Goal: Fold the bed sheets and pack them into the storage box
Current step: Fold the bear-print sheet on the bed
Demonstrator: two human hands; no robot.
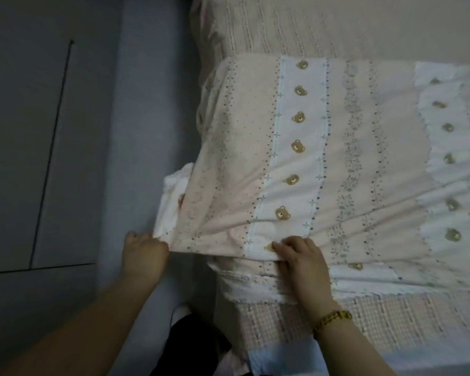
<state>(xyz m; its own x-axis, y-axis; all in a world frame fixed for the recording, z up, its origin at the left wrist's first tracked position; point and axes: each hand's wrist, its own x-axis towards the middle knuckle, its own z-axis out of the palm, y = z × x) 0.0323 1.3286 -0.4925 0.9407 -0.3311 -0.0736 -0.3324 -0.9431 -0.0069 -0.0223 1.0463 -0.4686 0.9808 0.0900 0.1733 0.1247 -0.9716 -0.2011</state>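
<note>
A pink and white bed sheet (pixel 296 147) with rows of small brown bears lies partly folded on the bed, its left corner hanging past the bed's side. My left hand (pixel 143 257) grips that hanging corner, out over the floor. My right hand (pixel 300 260) pinches the near folded edge of the sheet, fingers on top and thumb tucked beneath, a gold bracelet on its wrist. No storage box is in view.
The bed wears a pink woven cover (pixel 282 25), seen beyond the sheet and along the near edge (pixel 364 321). Grey tiled floor (pixel 52 158) fills the left. A dark garment (pixel 190 346) is at the bottom, close to me.
</note>
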